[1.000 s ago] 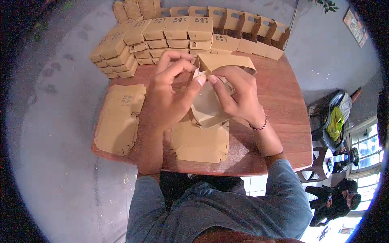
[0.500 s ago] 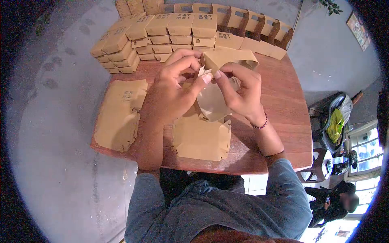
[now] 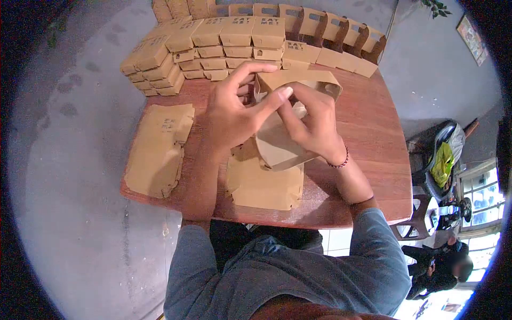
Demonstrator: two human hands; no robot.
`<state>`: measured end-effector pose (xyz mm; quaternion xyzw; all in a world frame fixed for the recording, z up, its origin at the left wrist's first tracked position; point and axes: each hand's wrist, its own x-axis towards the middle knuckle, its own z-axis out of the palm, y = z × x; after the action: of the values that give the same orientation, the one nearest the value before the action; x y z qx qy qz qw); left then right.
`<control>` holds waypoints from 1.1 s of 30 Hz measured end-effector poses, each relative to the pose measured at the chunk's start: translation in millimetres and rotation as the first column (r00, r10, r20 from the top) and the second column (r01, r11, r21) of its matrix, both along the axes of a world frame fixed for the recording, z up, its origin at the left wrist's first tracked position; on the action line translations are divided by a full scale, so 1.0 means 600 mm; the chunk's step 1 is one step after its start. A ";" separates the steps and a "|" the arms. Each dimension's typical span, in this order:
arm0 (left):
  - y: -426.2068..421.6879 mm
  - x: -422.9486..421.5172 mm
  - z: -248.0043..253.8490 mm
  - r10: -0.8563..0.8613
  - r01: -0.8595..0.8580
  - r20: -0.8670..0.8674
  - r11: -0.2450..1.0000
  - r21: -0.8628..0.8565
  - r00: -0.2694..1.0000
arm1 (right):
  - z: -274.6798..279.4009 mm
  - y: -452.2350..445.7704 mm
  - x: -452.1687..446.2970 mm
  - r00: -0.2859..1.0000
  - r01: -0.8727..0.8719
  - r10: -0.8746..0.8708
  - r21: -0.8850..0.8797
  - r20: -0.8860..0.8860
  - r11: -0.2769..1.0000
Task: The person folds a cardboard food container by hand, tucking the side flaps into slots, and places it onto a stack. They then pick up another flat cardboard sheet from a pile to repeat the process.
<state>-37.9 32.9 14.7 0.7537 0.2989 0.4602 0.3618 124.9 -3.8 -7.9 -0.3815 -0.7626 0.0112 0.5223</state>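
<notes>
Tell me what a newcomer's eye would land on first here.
Probably the left hand and right hand at a half-folded cardboard box, mid-view. Next, the stacked closed boxes, several lettered "EAT ME!", on the far side of the table, with a row of open-lidded boxes to their right.

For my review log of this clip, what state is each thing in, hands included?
Held cardboard box: open, partly folded.
Left hand: curled at the box's corner, thumb extended.
Right hand: fingers bent at the box, tips partly hidden.
Stacked "EAT ME!" boxes: top lids closed.
Back-right boxes: in a row, lids raised.
Stamped box blank: flat, unfolded.
Front box blank: flat, unfolded, partly hidden.
</notes>
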 end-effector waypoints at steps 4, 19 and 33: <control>-0.002 0.006 -0.005 0.008 -0.006 0.164 1.000 -0.013 0.987 | -0.008 0.008 0.000 0.996 -0.028 0.027 -0.013 -0.086 1.000; -0.002 0.008 -0.013 0.169 -0.182 0.108 0.975 0.125 0.980 | -0.021 0.025 -0.017 0.972 0.021 -0.037 -0.071 -0.231 0.997; 0.049 -0.030 -0.017 0.387 -0.370 -0.195 0.922 0.116 0.901 | 0.051 -0.032 0.047 0.999 0.024 -0.025 0.017 0.045 1.000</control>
<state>-55.8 62.5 4.6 0.7395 0.4590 0.4489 0.2023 153.2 -23.2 22.7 -0.3866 -0.7694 -0.0102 0.5084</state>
